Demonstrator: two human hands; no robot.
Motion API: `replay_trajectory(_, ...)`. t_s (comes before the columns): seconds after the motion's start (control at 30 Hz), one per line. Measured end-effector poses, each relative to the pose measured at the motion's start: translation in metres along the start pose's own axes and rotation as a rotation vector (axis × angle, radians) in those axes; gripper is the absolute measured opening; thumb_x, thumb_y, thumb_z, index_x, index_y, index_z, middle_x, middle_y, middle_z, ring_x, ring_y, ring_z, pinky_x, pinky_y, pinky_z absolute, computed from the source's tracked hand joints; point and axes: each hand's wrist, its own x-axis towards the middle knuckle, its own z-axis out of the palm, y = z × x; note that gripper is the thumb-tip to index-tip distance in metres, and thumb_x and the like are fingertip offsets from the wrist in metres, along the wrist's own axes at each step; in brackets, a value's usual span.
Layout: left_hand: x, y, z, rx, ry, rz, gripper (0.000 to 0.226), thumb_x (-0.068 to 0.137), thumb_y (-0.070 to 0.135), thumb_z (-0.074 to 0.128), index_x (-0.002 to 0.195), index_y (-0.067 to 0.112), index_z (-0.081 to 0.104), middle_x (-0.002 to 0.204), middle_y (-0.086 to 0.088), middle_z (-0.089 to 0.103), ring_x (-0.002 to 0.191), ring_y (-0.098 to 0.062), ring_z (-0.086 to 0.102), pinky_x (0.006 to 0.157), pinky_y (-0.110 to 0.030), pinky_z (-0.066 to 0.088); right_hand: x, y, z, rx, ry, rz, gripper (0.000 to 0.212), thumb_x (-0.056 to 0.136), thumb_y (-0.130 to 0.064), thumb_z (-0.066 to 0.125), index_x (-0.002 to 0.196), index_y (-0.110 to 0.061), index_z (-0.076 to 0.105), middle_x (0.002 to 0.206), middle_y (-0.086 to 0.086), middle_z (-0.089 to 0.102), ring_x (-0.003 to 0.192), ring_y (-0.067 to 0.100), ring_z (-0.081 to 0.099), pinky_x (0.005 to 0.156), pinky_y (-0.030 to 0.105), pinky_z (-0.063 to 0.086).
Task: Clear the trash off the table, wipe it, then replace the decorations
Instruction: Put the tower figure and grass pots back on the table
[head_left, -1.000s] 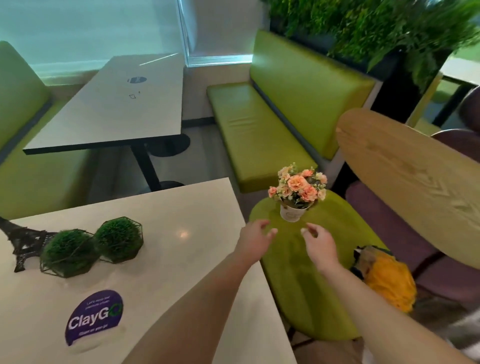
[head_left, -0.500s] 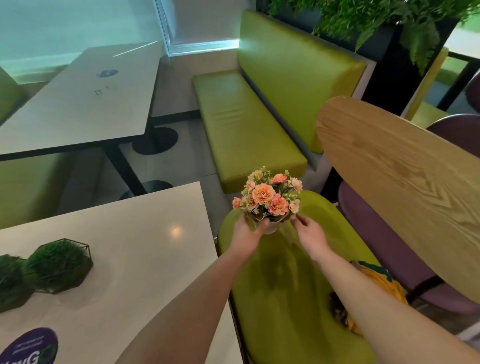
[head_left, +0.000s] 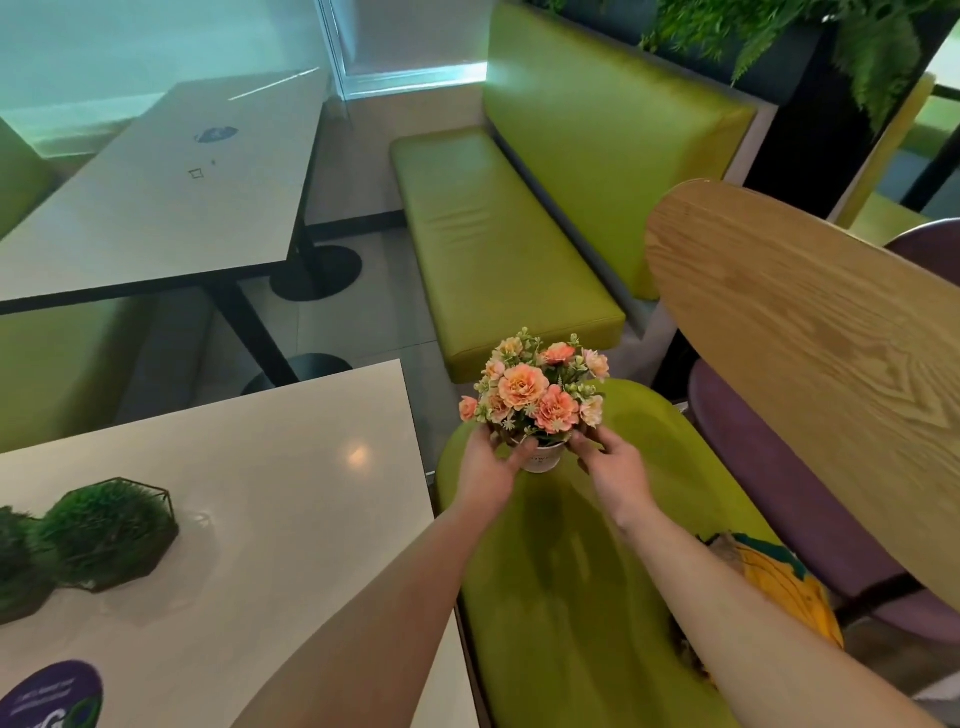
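A small white pot of peach and orange flowers (head_left: 537, 387) is held over the green chair seat (head_left: 561, 582), just right of the table's edge. My left hand (head_left: 491, 465) grips the pot from the left and my right hand (head_left: 613, 465) from the right. The cream table (head_left: 249, 499) carries two green moss balls in wire frames (head_left: 104, 530) at its left side and a purple round sticker (head_left: 52, 693) near the front edge.
A yellow bag (head_left: 779, 587) lies on the chair seat under my right arm. A wooden chair back (head_left: 810, 343) stands at the right, a green bench (head_left: 498, 249) beyond, and another table (head_left: 166, 192) at the far left.
Both hands reached the flower pot on the chair seat, closed on it and lifted it a little. The view shifted right, so the small tower model left the frame.
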Motion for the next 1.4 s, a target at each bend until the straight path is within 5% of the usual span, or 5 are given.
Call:
replay_trajectory(0.53,-0.041,0.029,-0.133,-0.05,0.104,0.187,0.05,0.091,0.031,0.067,0.135,0.022,0.047,0.124,0.012,0.057,0.108,-0.008,0.053,0.08,-0.02,0.041,-0.054,-0.065,0.094,0.023,-0.091,-0.155,0.03,0.092,-0.017,0.067,0.122,-0.018,0.063,0.114,0.0,0.068,0.11,0.024,0.063,0.101,0.044,0.049)
replay_trajectory(0.87,-0.064,0.028,-0.297,0.091,0.229,0.248,0.039,0.093,0.031,0.064,0.129,0.02,0.054,0.136,-0.001,0.049,0.116,-0.019,0.057,0.089,-0.03,0.048,-0.111,-0.116,0.234,0.04,-0.264,-0.232,0.031,0.093,-0.016,0.065,0.125,-0.015,0.063,0.117,0.004,0.068,0.108,0.026,0.064,0.096,0.042,0.053)
replay_trajectory(1.1,-0.071,0.008,-0.419,0.11,0.303,0.207,0.029,0.089,0.03,0.07,0.115,0.018,0.063,0.117,0.001,0.068,0.105,-0.016,0.062,0.083,-0.033,0.046,-0.148,-0.136,0.345,-0.028,-0.331,-0.271,0.033,0.093,-0.018,0.064,0.126,-0.012,0.061,0.118,0.005,0.066,0.108,0.026,0.063,0.096,0.045,0.053)
replay_trajectory(1.4,-0.057,-0.025,-0.526,0.103,0.326,0.128,0.022,0.085,0.022,0.076,0.096,0.02,0.057,0.098,0.008,0.065,0.089,-0.006,0.061,0.07,-0.024,0.044,-0.16,-0.143,0.45,-0.085,-0.422,-0.257,0.036,0.092,-0.015,0.067,0.126,-0.01,0.059,0.117,0.003,0.068,0.108,0.023,0.063,0.098,0.043,0.051)
